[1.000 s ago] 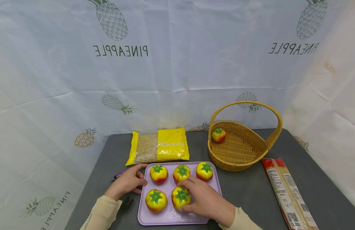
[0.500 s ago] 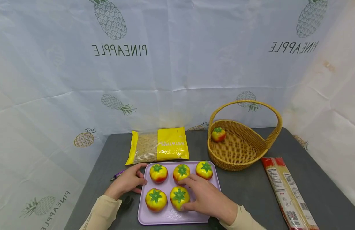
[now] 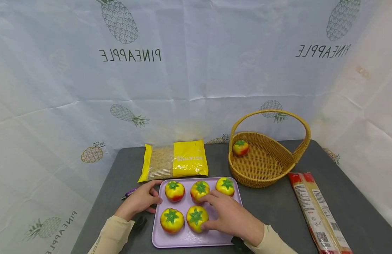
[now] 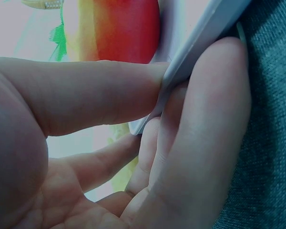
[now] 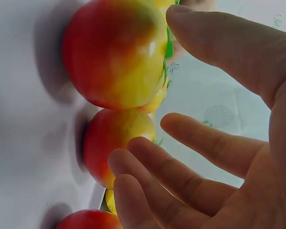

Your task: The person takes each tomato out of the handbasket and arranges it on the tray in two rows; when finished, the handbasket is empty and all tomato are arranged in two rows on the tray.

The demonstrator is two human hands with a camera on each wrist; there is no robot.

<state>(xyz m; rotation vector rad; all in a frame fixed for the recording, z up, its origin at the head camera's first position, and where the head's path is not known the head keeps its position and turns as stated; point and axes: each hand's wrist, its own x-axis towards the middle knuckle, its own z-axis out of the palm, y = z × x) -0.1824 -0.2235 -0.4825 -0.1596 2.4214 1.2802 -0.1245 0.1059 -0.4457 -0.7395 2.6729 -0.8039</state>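
Observation:
My left hand [image 3: 141, 200] grips the left edge of a pale purple tray [image 3: 156, 236]; in the left wrist view the thumb lies over the rim [image 4: 193, 47], with fingers under it. On the tray sit several red-and-yellow round fruits with green star-shaped tops. Beside the front middle fruit [image 3: 193, 224] is my right hand [image 3: 229, 215], thumb at its right side and fingers reaching toward the back middle fruit [image 3: 197, 190]. The right wrist view shows those fingers spread, holding nothing, with the thumb tip by the green top of the nearer fruit [image 5: 114, 52].
A wicker basket [image 3: 262, 169] with a tall handle stands back right, one similar fruit [image 3: 240, 147] inside. Behind the tray lies a yellow food bag [image 3: 189, 160]. A long red-ended packet [image 3: 316, 211] lies at the right, a small purple item [image 3: 130, 193] behind the left wrist.
The right hand has let go of the front middle fruit and drawn slightly right. That fruit sits a little further left on the tray. The left hand keeps its place.

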